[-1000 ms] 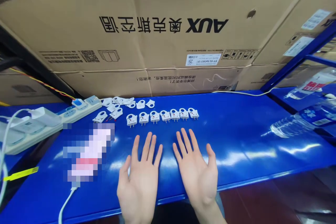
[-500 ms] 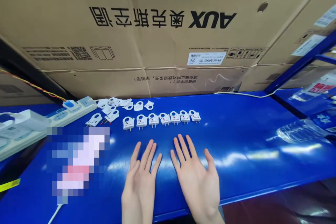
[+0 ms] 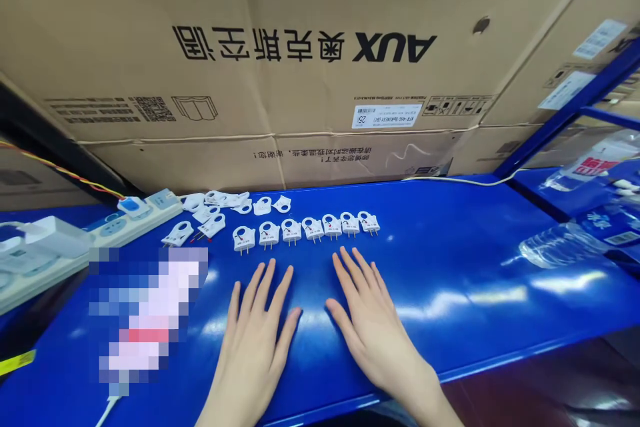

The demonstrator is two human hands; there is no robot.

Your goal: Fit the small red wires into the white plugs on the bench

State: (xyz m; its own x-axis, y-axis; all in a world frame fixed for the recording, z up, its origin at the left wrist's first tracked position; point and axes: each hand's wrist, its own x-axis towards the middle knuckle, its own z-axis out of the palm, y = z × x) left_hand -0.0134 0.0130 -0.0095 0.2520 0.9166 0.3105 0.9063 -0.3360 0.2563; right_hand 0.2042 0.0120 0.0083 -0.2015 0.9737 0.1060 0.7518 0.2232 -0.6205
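Note:
My left hand (image 3: 255, 340) is over the blue tabletop with its back up, fingers spread and nothing in it. Beside it my right hand (image 3: 373, 327) is held the same way, thumb towards the left hand, also holding nothing. Just beyond the fingertips runs a row of several white two-pin plugs (image 3: 291, 231) with ring-shaped handles, their pins pointing towards me. Behind the row's left end is a loose pile of similar white ring-handled pieces (image 3: 215, 198). Near that pile lies a white plug (image 3: 212, 227) with red-tipped pins.
A white power strip (image 3: 117, 230) with plugs in it lies at the left. In front of it is a pixelated object (image 3: 155, 307) with a white cable. A large cardboard box (image 3: 300, 100) stands along the back. Clear plastic bottles (image 3: 555, 243) lie at the right.
Both hands have turned over from palms up to palms down. The left fingers have spread wider. The camera view has shifted slightly; the plugs stay in their row.

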